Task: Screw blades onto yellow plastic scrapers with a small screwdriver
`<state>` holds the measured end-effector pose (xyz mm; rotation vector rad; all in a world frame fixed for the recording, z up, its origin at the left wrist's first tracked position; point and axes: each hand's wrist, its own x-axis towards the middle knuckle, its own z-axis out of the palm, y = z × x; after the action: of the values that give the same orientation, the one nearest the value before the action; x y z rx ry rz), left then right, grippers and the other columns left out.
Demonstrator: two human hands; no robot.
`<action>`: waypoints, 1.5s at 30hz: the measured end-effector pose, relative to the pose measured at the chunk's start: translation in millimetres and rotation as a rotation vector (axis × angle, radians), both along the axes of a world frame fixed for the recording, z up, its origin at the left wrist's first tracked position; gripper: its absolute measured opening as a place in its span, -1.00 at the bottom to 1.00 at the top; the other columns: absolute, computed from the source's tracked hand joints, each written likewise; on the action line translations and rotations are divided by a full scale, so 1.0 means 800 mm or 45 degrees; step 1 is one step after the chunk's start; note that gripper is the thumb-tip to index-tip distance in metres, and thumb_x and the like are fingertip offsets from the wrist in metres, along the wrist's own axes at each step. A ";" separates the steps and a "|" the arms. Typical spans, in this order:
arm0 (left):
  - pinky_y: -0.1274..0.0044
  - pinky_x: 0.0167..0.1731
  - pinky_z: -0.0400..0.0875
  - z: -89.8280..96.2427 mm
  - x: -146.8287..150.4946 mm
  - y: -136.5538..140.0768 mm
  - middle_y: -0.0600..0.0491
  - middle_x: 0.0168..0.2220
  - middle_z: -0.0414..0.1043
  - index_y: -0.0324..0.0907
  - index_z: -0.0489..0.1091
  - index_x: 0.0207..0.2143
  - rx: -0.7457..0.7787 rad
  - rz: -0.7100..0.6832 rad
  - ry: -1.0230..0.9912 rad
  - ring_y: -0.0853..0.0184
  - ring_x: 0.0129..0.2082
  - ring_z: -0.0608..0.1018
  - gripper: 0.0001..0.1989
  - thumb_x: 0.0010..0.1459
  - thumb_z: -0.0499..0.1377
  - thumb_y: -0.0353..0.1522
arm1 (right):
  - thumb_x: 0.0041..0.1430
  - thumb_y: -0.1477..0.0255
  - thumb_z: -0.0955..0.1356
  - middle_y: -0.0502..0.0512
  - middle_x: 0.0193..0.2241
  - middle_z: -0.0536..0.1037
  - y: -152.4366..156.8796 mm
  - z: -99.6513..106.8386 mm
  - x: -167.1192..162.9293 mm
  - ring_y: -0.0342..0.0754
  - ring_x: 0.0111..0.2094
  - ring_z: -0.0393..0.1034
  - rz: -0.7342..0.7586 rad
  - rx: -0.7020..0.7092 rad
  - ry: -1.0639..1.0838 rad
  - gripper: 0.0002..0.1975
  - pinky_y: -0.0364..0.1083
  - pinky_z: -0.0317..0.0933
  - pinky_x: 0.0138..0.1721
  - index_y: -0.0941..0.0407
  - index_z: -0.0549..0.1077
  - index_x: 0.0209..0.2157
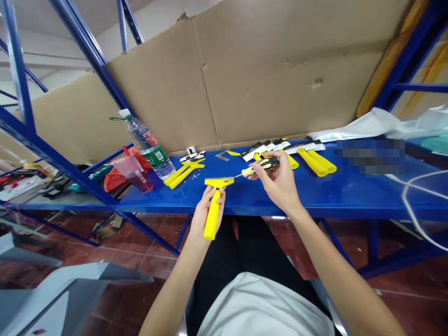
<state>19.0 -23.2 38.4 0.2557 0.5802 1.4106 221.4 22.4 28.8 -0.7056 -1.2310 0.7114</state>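
Note:
My left hand (206, 210) is closed around the handle of a yellow T-shaped scraper (213, 214), its head pointing away from me over the table's front edge. In my right hand (282, 186) is a screwdriver (257, 169) with a black and cream handle. Its shaft points left, and the tip meets the scraper's head near the right side; whether it sits in a screw is too small to tell. More yellow scrapers (185, 172) lie left of my hands. To the right are several yellow handles (317, 162) beside black-and-white packets (254, 151).
On the blue table (168, 199), a plastic bottle (150, 144) and a cup of red drink (135, 172) stand at the left. A cardboard sheet (252, 74) rises behind. White cable (406, 191) and plastic wrap (364, 125) lie at the right. A grey stool (70, 294) stands at lower left.

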 end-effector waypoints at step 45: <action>0.75 -0.43 0.53 -0.006 -0.002 0.001 -0.29 0.24 0.43 -0.21 0.39 0.17 0.034 -0.078 -0.102 0.41 -0.18 0.66 -0.71 0.49 0.07 -0.55 | 0.42 0.20 0.50 0.09 -0.04 0.67 0.000 -0.014 -0.001 0.04 -0.16 0.70 -0.002 0.374 -0.215 -0.61 0.12 0.65 -0.04 -0.04 0.32 0.11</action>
<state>17.7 -22.7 33.7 0.2354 0.4842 1.3641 221.0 22.6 17.9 -0.5304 -1.4537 0.4623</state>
